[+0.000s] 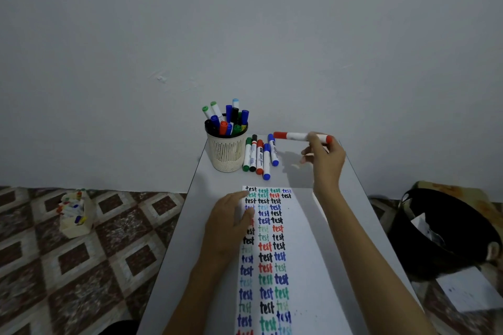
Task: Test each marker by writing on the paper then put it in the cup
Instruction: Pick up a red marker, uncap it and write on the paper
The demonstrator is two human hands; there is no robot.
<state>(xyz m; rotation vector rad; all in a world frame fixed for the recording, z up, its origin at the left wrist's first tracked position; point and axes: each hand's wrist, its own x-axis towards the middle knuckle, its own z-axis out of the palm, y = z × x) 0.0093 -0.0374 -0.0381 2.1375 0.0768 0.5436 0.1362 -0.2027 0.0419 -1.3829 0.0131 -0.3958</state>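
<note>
My right hand holds a red capped marker level above the table's far right, to the right of the cup. A cream mesh cup at the table's far edge is packed with several markers. Several more markers lie side by side just right of the cup. A long white paper runs down the table, filled with rows of the word "test" in black, blue, green and red. My left hand rests flat on the paper's left edge, fingers straight.
The narrow grey table stands against a plain wall. On the patterned floor at the left sits a small box of markers. A black bin and loose white sheets lie at the right.
</note>
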